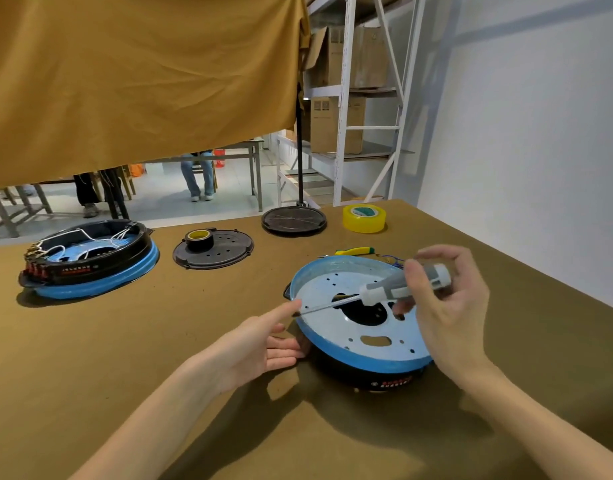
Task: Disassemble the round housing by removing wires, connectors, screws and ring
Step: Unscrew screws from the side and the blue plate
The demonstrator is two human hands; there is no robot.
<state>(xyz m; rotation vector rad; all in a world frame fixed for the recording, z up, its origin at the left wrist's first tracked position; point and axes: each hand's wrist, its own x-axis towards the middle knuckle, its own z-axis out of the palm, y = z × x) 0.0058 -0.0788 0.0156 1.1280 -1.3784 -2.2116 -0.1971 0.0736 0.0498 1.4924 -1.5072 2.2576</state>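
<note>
Nearest the camera, on the brown desk, sits the round housing being worked on, its pale plate with holes facing up inside a blue ring, black body below. No wires show inside it from this angle; a few thin coloured wires lie just past its far rim, so the wiring on this unit looks already dealt with, though I cannot be sure. The right hand grips a grey screwdriver, fingers curled round the handle, with the shaft slanting down to the left rim of the plate. The left hand rests open against the housing's left side, forefinger stretched out to touch the shaft near its tip. My reading is that screws are the step in hand, and the blue ring is still in place.

Just behind lie yellow-and-green pliers. Farther left are a black cover plate with a tape roll on it, and a second housing still full of white wires. At the far edge stand a black disc and a roll of yellow tape.
</note>
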